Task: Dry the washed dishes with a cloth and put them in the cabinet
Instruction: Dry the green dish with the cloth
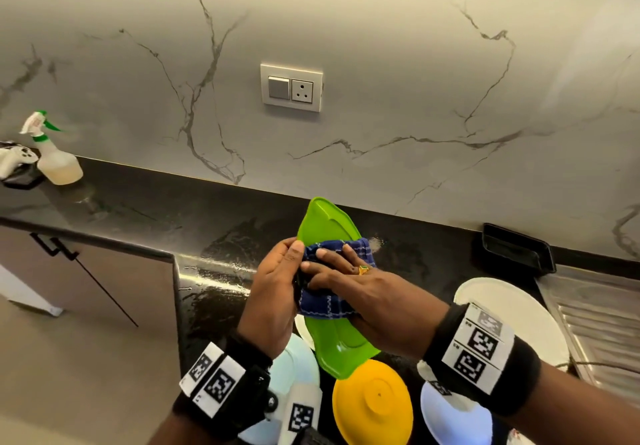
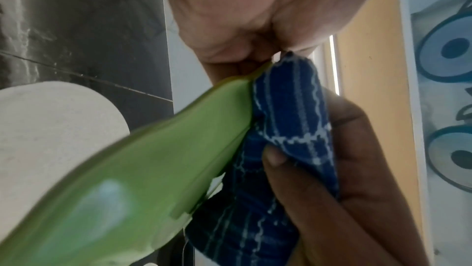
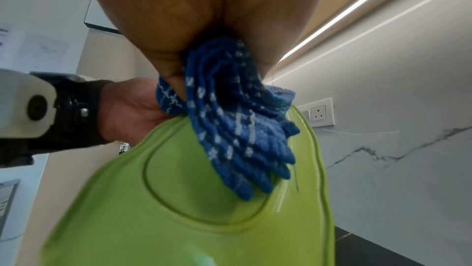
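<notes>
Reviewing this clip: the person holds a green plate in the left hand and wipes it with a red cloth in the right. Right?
Not quite: the cloth is blue with white checks, not red, as the head view shows. The left hand does hold the green plate, and the right hand wipes it.

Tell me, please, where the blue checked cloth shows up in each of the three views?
Head: the blue checked cloth sits at centre, wrapped over the green plate between both hands.
Left wrist: the cloth is right of centre, against the plate's edge.
Right wrist: the cloth hangs at centre over the plate.
Shared landmark: the green plate; the wall socket appears in head and right wrist only.
</notes>
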`<act>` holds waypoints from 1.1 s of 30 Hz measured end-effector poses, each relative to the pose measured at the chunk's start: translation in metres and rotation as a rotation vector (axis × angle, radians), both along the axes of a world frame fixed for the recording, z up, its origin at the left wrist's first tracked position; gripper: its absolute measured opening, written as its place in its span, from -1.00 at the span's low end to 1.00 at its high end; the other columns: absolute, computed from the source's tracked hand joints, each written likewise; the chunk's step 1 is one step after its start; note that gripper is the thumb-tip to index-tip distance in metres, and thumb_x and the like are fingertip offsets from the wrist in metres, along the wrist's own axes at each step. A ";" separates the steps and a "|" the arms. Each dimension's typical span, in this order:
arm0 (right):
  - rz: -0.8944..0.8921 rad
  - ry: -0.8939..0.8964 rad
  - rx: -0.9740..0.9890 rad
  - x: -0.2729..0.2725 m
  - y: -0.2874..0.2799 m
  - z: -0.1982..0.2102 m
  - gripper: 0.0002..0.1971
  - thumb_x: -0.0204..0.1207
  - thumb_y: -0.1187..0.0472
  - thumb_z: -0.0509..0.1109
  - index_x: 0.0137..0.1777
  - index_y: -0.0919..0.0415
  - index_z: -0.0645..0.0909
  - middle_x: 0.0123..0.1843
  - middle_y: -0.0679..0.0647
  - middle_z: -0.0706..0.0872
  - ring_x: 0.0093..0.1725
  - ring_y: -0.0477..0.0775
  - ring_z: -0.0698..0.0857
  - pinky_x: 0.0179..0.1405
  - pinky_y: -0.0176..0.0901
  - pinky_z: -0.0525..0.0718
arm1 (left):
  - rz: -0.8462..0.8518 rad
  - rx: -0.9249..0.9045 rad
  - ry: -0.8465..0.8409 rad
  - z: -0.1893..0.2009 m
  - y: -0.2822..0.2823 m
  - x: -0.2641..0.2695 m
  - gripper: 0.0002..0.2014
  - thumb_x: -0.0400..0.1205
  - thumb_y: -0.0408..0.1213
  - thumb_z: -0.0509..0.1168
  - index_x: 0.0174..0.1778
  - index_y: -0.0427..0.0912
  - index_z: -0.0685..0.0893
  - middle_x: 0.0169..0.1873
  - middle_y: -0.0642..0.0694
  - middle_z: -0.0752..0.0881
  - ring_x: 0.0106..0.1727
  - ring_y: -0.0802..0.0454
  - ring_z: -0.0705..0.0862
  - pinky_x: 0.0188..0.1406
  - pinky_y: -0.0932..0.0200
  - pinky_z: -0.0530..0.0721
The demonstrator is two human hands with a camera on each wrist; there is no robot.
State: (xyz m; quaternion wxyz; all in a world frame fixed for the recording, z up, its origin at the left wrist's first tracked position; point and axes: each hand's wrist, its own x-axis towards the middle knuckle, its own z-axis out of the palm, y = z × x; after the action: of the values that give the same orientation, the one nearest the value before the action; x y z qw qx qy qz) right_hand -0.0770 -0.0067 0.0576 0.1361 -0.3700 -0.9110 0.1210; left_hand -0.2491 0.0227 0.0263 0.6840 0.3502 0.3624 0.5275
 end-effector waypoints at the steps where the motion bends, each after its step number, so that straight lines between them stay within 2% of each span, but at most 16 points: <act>1: 0.001 0.000 -0.007 0.003 0.000 -0.003 -0.37 0.45 0.52 0.29 0.54 0.14 0.41 0.72 -0.04 0.30 0.75 -0.06 -0.01 0.69 -0.15 -0.25 | -0.022 -0.024 0.005 -0.002 0.000 0.001 -0.61 0.82 -0.19 0.12 0.35 -0.49 0.54 0.22 -0.55 0.70 0.15 -0.31 0.74 0.16 -0.21 0.77; 5: 0.020 -0.025 -0.057 0.010 -0.007 -0.004 -0.35 0.45 0.50 0.29 0.57 0.15 0.41 0.72 -0.07 0.29 0.75 -0.06 0.00 0.71 -0.14 -0.23 | -0.034 -0.053 0.027 -0.004 0.003 0.002 -0.70 0.83 -0.22 0.14 0.04 -0.31 0.73 0.01 -0.47 0.74 -0.02 -0.27 0.74 0.02 -0.16 0.78; 6: 0.045 -0.048 -0.075 0.012 -0.011 -0.005 -0.34 0.46 0.48 0.28 0.59 0.16 0.40 0.72 -0.07 0.28 0.75 -0.07 -0.02 0.70 -0.15 -0.26 | -0.014 -0.055 0.026 -0.004 0.005 0.002 -0.70 0.83 -0.23 0.15 0.00 -0.27 0.75 0.01 -0.43 0.77 -0.03 -0.30 0.76 0.05 -0.20 0.76; 9: 0.096 -0.125 -0.088 0.017 -0.017 -0.009 -0.33 0.50 0.47 0.26 0.63 0.13 0.36 0.73 -0.09 0.26 0.74 -0.11 -0.05 0.69 -0.09 -0.25 | 0.029 -0.043 0.034 -0.005 0.009 0.002 -0.68 0.84 -0.20 0.13 0.22 -0.35 0.69 0.13 -0.43 0.79 0.12 -0.41 0.79 0.21 -0.33 0.73; 13: 0.018 -0.053 -0.066 0.014 0.010 0.003 -0.28 0.44 0.54 0.26 0.60 0.08 0.36 0.68 -0.01 0.38 0.74 -0.02 0.13 0.73 0.18 0.09 | 0.005 0.047 0.059 -0.007 0.008 0.005 -0.70 0.84 -0.21 0.11 0.08 -0.34 0.67 -0.02 -0.39 0.78 -0.01 -0.22 0.78 -0.05 -0.07 0.83; 15: -0.002 0.000 -0.044 0.008 0.022 0.012 -0.32 0.44 0.54 0.24 0.54 0.05 0.39 0.65 0.00 0.43 0.73 -0.03 0.17 0.73 0.17 0.12 | 0.047 0.071 0.036 -0.006 0.010 0.003 -0.69 0.84 -0.22 0.09 0.10 -0.36 0.67 0.00 -0.40 0.78 -0.02 -0.18 0.78 -0.11 0.02 0.84; 17: -0.005 0.004 -0.030 0.001 0.027 0.017 -0.35 0.46 0.54 0.24 0.53 0.06 0.40 0.67 0.01 0.41 0.73 -0.03 0.16 0.75 0.08 0.05 | 0.105 0.109 0.016 -0.004 0.014 -0.001 -0.68 0.84 -0.22 0.09 0.11 -0.34 0.68 0.01 -0.34 0.80 0.00 -0.17 0.79 -0.10 0.05 0.83; 20: -0.003 0.034 -0.027 -0.006 0.030 0.016 -0.39 0.49 0.52 0.23 0.52 0.09 0.42 0.68 0.01 0.40 0.73 0.00 0.17 0.75 -0.04 -0.02 | 0.125 0.160 0.019 -0.002 0.011 -0.005 -0.55 0.78 -0.01 0.08 0.27 -0.30 0.69 0.15 -0.31 0.81 0.17 -0.25 0.80 0.07 -0.11 0.81; 21: -0.002 0.051 -0.021 -0.009 0.029 0.017 -0.40 0.51 0.51 0.24 0.51 0.06 0.40 0.68 0.01 0.40 0.72 0.01 0.19 0.75 -0.05 0.00 | 0.122 0.179 0.033 -0.002 0.008 -0.006 -0.49 0.75 0.06 0.07 0.33 -0.26 0.68 0.19 -0.30 0.80 0.21 -0.26 0.80 0.13 -0.15 0.80; 23: -0.018 0.098 -0.005 -0.011 0.028 0.019 -0.44 0.53 0.50 0.25 0.49 0.08 0.42 0.64 0.06 0.45 0.64 0.00 0.34 0.71 -0.10 0.16 | 0.092 0.228 0.038 -0.005 0.003 -0.012 -0.48 0.70 0.10 0.09 0.35 -0.18 0.67 0.21 -0.28 0.80 0.22 -0.24 0.80 0.09 -0.12 0.82; 25: -0.052 0.145 -0.029 -0.013 0.027 0.023 -0.48 0.52 0.53 0.26 0.45 0.15 0.48 0.55 0.06 0.56 0.44 -0.03 0.48 0.46 -0.28 0.39 | -0.003 0.269 -0.001 -0.009 0.001 -0.021 -0.49 0.67 0.14 0.23 0.39 -0.16 0.64 0.24 -0.29 0.78 0.22 -0.21 0.80 0.02 0.00 0.83; 26: -0.070 0.151 -0.057 -0.013 0.027 0.025 -0.48 0.52 0.52 0.25 0.45 0.13 0.47 0.54 0.02 0.58 0.36 0.01 0.55 0.37 -0.35 0.43 | -0.052 0.277 -0.009 -0.012 0.001 -0.026 -0.43 0.62 0.17 0.35 0.43 -0.14 0.61 0.26 -0.31 0.76 0.22 -0.20 0.79 0.02 0.00 0.82; 28: -0.079 0.133 -0.084 -0.013 0.030 0.028 -0.46 0.52 0.49 0.25 0.47 0.07 0.43 0.55 -0.06 0.56 0.28 0.03 0.63 0.31 -0.53 0.37 | -0.110 0.275 0.021 -0.015 0.002 -0.035 -0.26 0.50 0.20 0.53 0.50 -0.14 0.55 0.28 -0.33 0.74 0.22 -0.21 0.78 0.00 -0.04 0.83; 30: -0.060 0.124 -0.082 -0.015 0.034 0.029 -0.43 0.52 0.49 0.26 0.49 0.06 0.42 0.54 -0.10 0.55 0.29 -0.03 0.60 0.16 -0.69 0.35 | -0.127 0.274 0.034 -0.013 0.003 -0.041 -0.18 0.45 0.18 0.58 0.53 -0.18 0.49 0.29 -0.35 0.73 0.21 -0.21 0.78 -0.02 -0.06 0.84; 31: -0.049 0.127 -0.082 -0.016 0.034 0.031 -0.43 0.52 0.48 0.26 0.49 0.03 0.42 0.53 -0.11 0.55 0.26 -0.03 0.63 0.12 -0.60 0.45 | -0.129 0.271 0.030 -0.011 0.003 -0.043 -0.17 0.45 0.17 0.58 0.53 -0.20 0.48 0.29 -0.36 0.73 0.20 -0.21 0.78 -0.03 -0.07 0.84; 33: -0.037 0.157 -0.076 -0.020 0.036 0.035 -0.45 0.53 0.45 0.25 0.45 -0.04 0.40 0.53 -0.09 0.54 0.21 0.08 0.71 0.12 -0.18 0.67 | -0.122 0.281 0.035 -0.009 0.003 -0.046 -0.25 0.51 0.13 0.54 0.50 -0.21 0.50 0.25 -0.33 0.75 0.17 -0.18 0.80 -0.07 -0.04 0.84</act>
State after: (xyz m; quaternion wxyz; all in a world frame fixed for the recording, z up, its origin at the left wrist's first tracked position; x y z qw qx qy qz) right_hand -0.0971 0.0294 0.0921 0.1951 -0.3809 -0.8854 0.1814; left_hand -0.2955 0.0259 0.0176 0.6526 0.4727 0.2750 0.5244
